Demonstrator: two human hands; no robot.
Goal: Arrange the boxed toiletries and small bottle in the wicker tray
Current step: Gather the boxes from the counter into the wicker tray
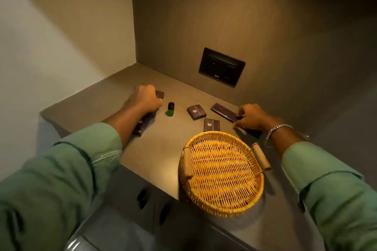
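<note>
Beyond the empty wicker tray [221, 171], the right hand [250, 117] pinches a long box [225, 113] lying diagonally, while the left hand [145, 100] grips another long box [142, 126].

The tabletop [155, 161] carries an empty tray [221, 172] at its near edge. Beyond the tray lie two small boxes [196, 111] [212, 124]; a long box [224, 112] lies beyond it, rightward. Left of them stand a bottle [170, 109] and another long box [141, 126].
</note>
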